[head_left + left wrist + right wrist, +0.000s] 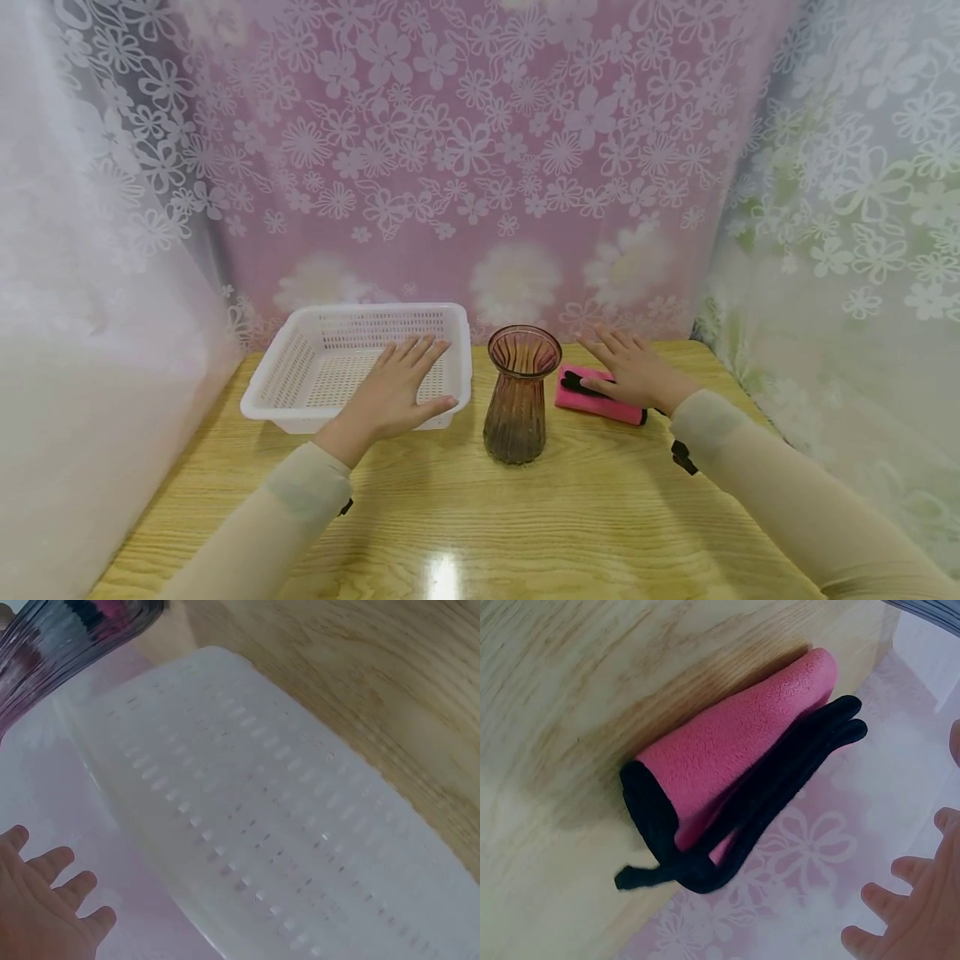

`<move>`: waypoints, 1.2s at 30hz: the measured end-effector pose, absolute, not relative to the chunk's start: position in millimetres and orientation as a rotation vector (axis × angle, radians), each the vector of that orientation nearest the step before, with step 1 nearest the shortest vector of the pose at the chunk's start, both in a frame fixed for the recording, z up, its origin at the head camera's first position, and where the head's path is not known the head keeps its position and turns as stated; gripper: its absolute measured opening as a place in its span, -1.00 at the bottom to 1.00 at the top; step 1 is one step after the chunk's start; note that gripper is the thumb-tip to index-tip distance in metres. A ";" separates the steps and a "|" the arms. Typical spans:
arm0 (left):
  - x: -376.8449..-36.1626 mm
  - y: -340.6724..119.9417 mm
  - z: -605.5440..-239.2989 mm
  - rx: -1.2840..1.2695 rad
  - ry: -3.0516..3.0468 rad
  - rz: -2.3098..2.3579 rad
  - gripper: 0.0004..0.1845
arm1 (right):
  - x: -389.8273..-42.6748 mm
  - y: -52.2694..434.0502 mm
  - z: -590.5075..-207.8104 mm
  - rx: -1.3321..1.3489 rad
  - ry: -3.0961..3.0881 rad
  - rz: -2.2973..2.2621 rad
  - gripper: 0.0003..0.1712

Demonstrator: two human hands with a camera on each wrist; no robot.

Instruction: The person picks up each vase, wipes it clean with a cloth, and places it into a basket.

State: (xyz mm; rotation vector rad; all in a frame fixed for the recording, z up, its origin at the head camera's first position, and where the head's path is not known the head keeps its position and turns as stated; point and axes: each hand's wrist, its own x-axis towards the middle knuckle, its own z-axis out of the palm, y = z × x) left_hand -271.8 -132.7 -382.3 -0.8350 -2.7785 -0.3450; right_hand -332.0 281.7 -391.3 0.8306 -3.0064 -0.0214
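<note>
My left hand (393, 396) is held with fingers spread over the front right part of a white plastic basket (258, 400), holding nothing. Over a folded pink cloth (600, 406) my right hand (637, 371) also has its fingers extended, with nothing in its grasp. The right wrist view shows the pink cloth (735, 735) rolled up, with black edging and a black strap (780, 772) along it. Between the hands stands an upright ribbed glass vase (516, 417), reddish at the flared rim and brownish below. Part of the vase (67, 652) appears in the left wrist view's corner.
Everything stands on a wood-grain table (480, 517). A pink curtain with white flowers (465, 167) hangs behind it, and pale translucent sheets flank both sides. The vase stands close to the basket's right side, with the cloth to the vase's right.
</note>
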 end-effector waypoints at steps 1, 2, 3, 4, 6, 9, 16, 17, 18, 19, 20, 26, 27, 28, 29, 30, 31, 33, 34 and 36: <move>-272.2 -131.2 -383.2 -0.839 -2.772 -0.358 -0.06 | -333.0 281.8 -393.1 0.827 -3.009 -0.028 -0.07; -272.6 -129.4 -384.2 -0.845 -2.764 -0.368 -0.06 | -334.1 281.7 -395.2 0.822 -3.011 -0.023 -0.06; -273.1 -127.3 -385.1 -0.851 -2.755 -0.383 -0.06 | -335.5 281.8 -398.1 0.816 -3.015 -0.016 -0.06; -273.3 -125.1 -385.8 -0.859 -2.740 -0.411 -0.06 | -337.4 282.5 -401.5 0.813 -3.014 -0.008 -0.05; -273.9 -120.7 -387.0 -0.870 -2.710 -0.455 -0.07 | -340.6 283.4 -407.3 0.803 -3.021 0.019 -0.04; -274.9 -113.9 -387.9 -0.893 -2.659 -0.524 -0.08 | -345.4 284.7 -414.7 0.796 -3.026 0.049 -0.03; -276.1 -103.2 -390.4 -0.932 -2.611 -0.626 0.00 | -347.7 284.6 -420.0 0.794 -3.028 0.117 -0.03; -276.2 -102.3 -390.9 -0.930 -2.610 -0.637 0.01 | -347.7 284.4 -420.3 0.794 -3.031 0.128 -0.04; -276.2 -101.4 -391.3 -0.929 -2.604 -0.655 0.01 | -347.8 284.2 -420.9 0.791 -3.037 0.135 -0.04; -276.4 -100.4 -391.6 -0.927 -2.600 -0.669 0.01 | -348.3 284.3 -421.8 0.790 -3.039 0.137 -0.05; -276.6 -99.5 -392.1 -0.922 -2.602 -0.683 0.01 | -348.7 284.2 -422.6 0.793 -3.034 0.140 -0.05; -277.0 -92.0 -394.1 -0.876 -2.596 -0.808 -0.02 | -351.7 284.1 -427.6 0.789 -3.034 0.204 -0.08; -277.0 -90.4 -394.3 -0.870 -2.588 -0.837 -0.02 | -352.3 284.3 -428.4 0.782 -3.038 0.221 -0.08; -277.0 -88.7 -394.5 -0.863 -2.584 -0.866 -0.02 | -352.8 284.3 -428.9 0.780 -3.037 0.237 -0.08; -276.7 -87.1 -394.5 -0.852 -2.583 -0.902 -0.02 | -353.7 284.2 -429.8 0.778 -3.036 0.252 -0.08; -276.7 -85.1 -394.7 -0.844 -2.575 -0.942 -0.01 | -354.3 284.5 -430.7 0.773 -3.037 0.261 -0.08; -276.9 -82.9 -395.0 -0.837 -2.565 -0.985 -0.01 | -355.1 284.7 -431.9 0.766 -3.040 0.270 -0.08; -276.8 -78.8 -395.6 -0.829 -2.539 -1.083 0.00 | -356.9 285.4 -435.0 0.763 -3.040 0.281 -0.06; -276.3 -76.9 -395.7 -0.823 -2.527 -1.131 -0.01 | -357.9 285.6 -436.7 0.767 -3.039 0.285 -0.06; -276.1 -73.0 -396.4 -0.823 -2.495 -1.218 -0.03 | -359.5 286.1 -440.4 0.777 -3.039 0.288 -0.04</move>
